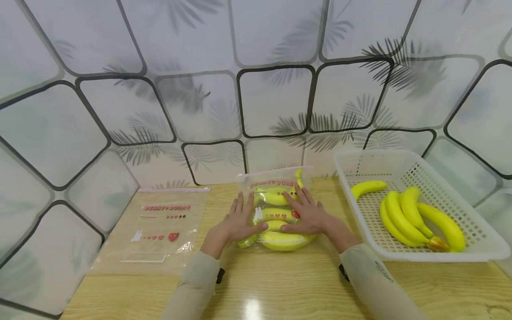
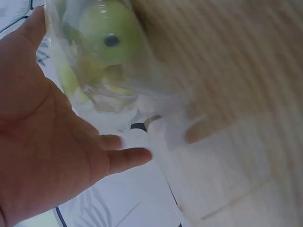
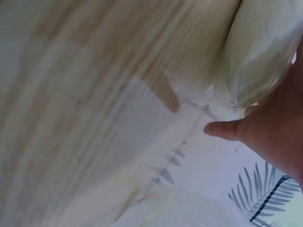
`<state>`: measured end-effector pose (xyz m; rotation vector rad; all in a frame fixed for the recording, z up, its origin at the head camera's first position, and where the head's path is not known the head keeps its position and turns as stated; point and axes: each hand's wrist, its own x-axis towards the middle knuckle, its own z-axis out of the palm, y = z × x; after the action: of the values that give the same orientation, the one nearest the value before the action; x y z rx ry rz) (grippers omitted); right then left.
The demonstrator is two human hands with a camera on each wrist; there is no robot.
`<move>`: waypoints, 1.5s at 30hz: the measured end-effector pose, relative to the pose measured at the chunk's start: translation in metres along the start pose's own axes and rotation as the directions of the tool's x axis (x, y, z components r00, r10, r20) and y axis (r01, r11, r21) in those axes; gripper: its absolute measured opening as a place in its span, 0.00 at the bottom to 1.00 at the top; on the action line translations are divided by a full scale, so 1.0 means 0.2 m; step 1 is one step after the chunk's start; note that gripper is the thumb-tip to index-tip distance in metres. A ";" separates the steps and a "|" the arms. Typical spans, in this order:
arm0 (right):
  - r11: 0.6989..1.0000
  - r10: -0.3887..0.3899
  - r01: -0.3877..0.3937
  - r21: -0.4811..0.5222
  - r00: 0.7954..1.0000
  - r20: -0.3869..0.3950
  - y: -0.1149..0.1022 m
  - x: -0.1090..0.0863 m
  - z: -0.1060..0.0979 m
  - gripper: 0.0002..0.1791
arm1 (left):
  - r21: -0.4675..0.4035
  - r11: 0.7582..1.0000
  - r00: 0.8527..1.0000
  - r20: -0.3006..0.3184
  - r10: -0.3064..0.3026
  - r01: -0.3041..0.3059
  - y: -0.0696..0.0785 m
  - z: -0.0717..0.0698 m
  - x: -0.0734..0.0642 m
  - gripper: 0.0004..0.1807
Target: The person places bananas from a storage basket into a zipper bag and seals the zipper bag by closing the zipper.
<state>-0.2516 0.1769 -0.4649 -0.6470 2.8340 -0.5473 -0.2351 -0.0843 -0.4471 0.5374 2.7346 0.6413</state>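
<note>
- A clear plastic bag with pink lettering (image 1: pixel 276 213), packed with yellow bananas (image 1: pixel 286 244), lies on a pale wooden table (image 1: pixel 276 289), to the left of a white perforated plastic basket (image 1: pixel 424 257).
- The packed bag's zip edge points away from the person, toward the patterned wall (image 1: pixel 276 106) that rises behind the basket. Most of the bananas inside have their long axes crosswise, pointing toward and away from the basket; one stem points up to the far corner on the basket's side.
- The left hand (image 1: pixel 238 221) rests on the side of the bag farther from the basket, fingers straight and pointing wallward, thumb apart.
- The right hand (image 1: pixel 310 217) rests on the side nearer the basket, fingers straight and spread. Both hands hide parts of the fruit.
- A second clear bag with pink lettering (image 1: pixel 152 249) lies flat, farther left of the basket, zip edge also wallward.
- Inside the basket, a single banana (image 1: pixel 369 187) lies apart from a bunch (image 1: pixel 404 218); the basket's left wall stands between them and the packed bag.
</note>
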 end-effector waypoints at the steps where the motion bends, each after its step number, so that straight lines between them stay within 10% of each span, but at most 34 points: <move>1: 1.000 -0.002 0.002 0.009 1.000 0.010 0.01 0.00 0.00 0.58 | -0.022 1.000 1.000 0.009 -0.008 0.008 -0.01 0.00 -0.01 0.59; 21: 0.998 -0.047 0.047 0.036 0.999 0.015 0.03 -0.02 -0.03 0.64 | 0.090 0.995 0.998 0.046 0.041 -0.046 -0.12 0.00 -0.04 0.75; 30: 0.995 -0.060 0.060 0.076 0.998 0.001 0.05 -0.03 -0.01 0.64 | 0.115 0.989 0.988 0.109 -0.105 0.093 -0.12 0.00 -0.08 0.68; 45: 0.995 -0.062 0.066 0.080 0.997 -0.044 -0.05 -0.15 -0.02 0.61 | 0.159 0.987 0.995 -0.098 -0.013 0.028 -0.04 0.03 -0.18 0.62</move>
<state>-0.2220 0.1834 -0.4536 -0.7218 2.8198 -0.6912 -0.2037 -0.1039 -0.4486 0.5265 2.8958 0.4555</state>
